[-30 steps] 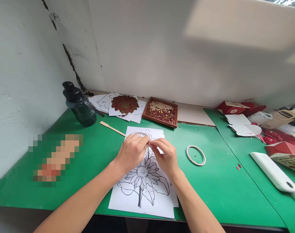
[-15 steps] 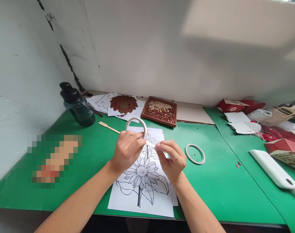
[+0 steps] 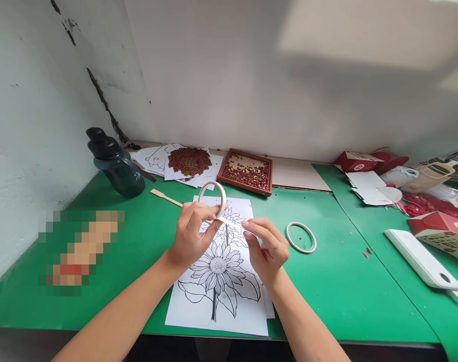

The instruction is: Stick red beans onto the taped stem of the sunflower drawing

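My left hand (image 3: pixel 193 236) grips a roll of white tape (image 3: pixel 213 197), held upright above a sheet of paper (image 3: pixel 221 281) printed with a black-line sunflower. My right hand (image 3: pixel 267 249) pinches the free end of the tape strip (image 3: pixel 234 224), which stretches from the roll to its fingertips. Both hands hover just over the top half of the drawing, a short gap between them.
A second tape ring (image 3: pixel 301 237) lies flat on the green table (image 3: pixel 338 296) to the right. A wooden stick (image 3: pixel 166 197), a dark bottle (image 3: pixel 114 163), a pile of beans on papers (image 3: pixel 189 161) and a wooden tray of beans (image 3: pixel 246 172) stand behind. Red boxes (image 3: pixel 440 226) and a white case (image 3: pixel 421 259) clutter the right.
The roll has been lifted off the paper and turned upright in my left hand. My right hand has drawn away to the right, pulling out a length of tape.
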Available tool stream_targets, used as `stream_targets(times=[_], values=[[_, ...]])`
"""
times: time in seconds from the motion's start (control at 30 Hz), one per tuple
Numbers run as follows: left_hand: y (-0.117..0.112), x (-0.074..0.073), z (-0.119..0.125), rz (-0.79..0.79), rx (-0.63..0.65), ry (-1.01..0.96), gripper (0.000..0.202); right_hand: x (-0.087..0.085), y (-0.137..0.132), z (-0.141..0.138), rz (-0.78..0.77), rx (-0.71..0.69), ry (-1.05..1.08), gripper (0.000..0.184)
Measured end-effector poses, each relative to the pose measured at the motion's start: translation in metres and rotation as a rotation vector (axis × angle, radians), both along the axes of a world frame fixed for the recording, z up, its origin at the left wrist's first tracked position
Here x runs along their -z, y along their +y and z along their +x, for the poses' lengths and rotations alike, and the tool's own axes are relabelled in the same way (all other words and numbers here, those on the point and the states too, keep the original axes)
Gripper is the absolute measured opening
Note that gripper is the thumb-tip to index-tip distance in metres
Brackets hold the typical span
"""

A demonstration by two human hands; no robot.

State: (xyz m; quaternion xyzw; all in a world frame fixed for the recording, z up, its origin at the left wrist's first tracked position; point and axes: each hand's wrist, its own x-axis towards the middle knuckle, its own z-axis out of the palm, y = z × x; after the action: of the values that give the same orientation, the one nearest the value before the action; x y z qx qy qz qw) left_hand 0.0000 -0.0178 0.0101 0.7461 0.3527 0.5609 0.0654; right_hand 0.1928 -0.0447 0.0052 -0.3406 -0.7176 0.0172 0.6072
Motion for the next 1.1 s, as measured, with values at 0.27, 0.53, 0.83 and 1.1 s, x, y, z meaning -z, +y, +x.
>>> stream_targets(times=[0.27,0.53,0.83,1.1], values=[[0.0,0.003,0.002,-0.169,0.234,0.118,0.011,0.001,0.005,0.001,-0.195,0.146,0.238,0.007],[-0.008,-0.004,0.008,-0.629,0.514,-0.14,0.014,0.003,0.01,0.001,-0.523,0.077,0.489,0.016],[0.002,-0.004,0.011,-0.93,0.508,-0.586,0.025,0.003,0.02,0.007,-0.731,-0.109,0.484,0.025],[0.015,-0.002,0.011,-1.023,0.338,-1.03,0.032,0.004,0.017,0.001,-0.921,-0.419,0.533,0.03]])
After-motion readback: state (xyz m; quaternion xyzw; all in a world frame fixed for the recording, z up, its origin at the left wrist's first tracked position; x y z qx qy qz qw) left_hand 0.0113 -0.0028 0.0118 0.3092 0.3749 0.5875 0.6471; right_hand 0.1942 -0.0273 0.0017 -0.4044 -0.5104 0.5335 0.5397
